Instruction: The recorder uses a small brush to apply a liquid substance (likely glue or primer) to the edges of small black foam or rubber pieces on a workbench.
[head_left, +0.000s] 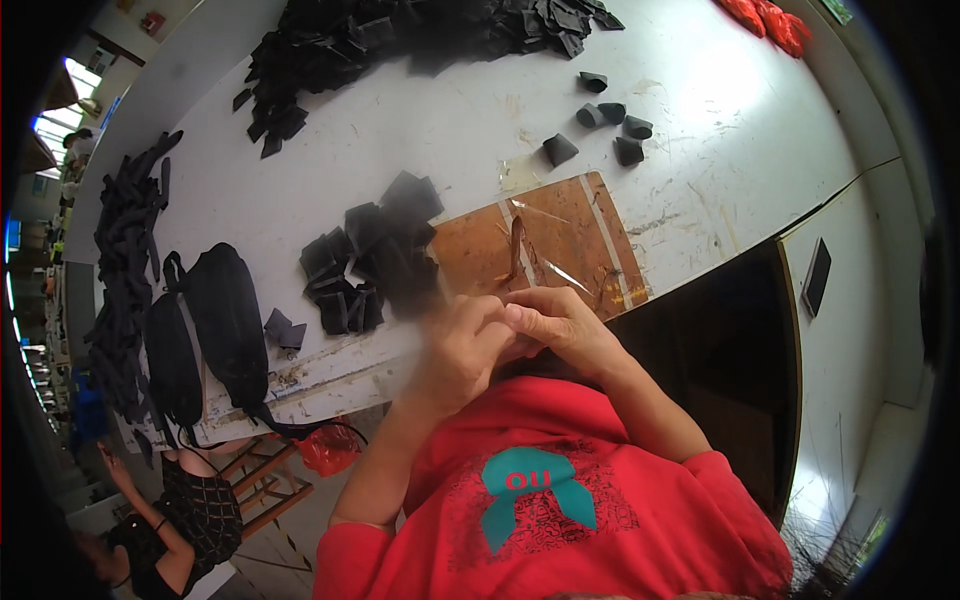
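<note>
My left hand point(462, 350) and my right hand point(562, 327) meet at the front edge of the table, close to my chest. Both have bent fingers pressed together; whatever they pinch is hidden behind them. Just beyond lies a brown board point(470, 250) with strips of clear tape across it and a dark, narrow tool point(517, 245) on top. Left of the board sits a loose heap of flat black fabric pieces point(390, 250). Several black pieces curled into short tubes point(590, 117) stand farther off to the right.
A large pile of black pieces point(350, 50) covers the far side of the white table point(700, 140). At left are black strips point(125, 260) and two black pouches point(222, 315). Red plastic point(765, 22) lies far right. Another person point(165, 520) is at lower left.
</note>
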